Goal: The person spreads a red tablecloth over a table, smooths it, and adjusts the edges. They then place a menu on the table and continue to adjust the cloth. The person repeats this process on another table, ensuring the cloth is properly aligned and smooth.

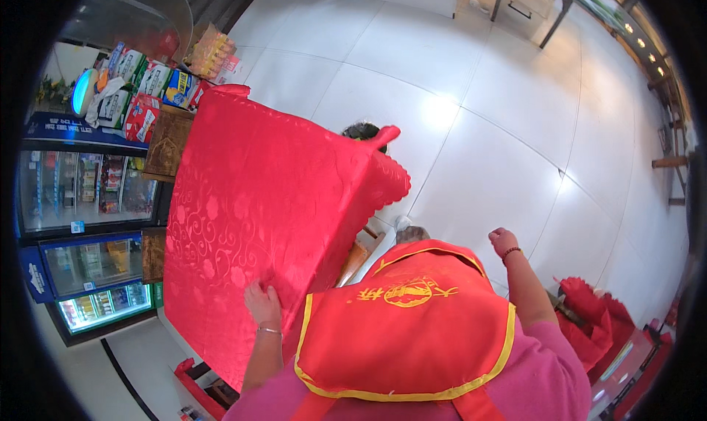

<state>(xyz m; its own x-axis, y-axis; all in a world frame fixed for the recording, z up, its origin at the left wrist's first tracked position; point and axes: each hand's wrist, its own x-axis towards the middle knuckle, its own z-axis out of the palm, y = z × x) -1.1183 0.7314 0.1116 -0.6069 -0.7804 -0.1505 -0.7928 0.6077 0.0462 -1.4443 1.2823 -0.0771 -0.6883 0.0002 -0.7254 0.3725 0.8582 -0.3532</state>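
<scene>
A red tablecloth with a floral scroll pattern covers a table on my left, and its scalloped edge hangs down the near side. My left hand, a silver bracelet at its wrist, is at the cloth near the table's edge, fingers spread and holding nothing. Whether the palm presses on it I cannot tell. Out to the right, over the floor, my right hand is curled with no object visible in it. A bead bracelet circles that wrist. I wear a red apron with yellow trim.
Wooden stools stand along the table's far left side, by glass-door drink coolers. Packaged cartons are stacked on top. A dark round object shows beyond the table corner. Red cloth lies behind me at right. White tiles cover the floor.
</scene>
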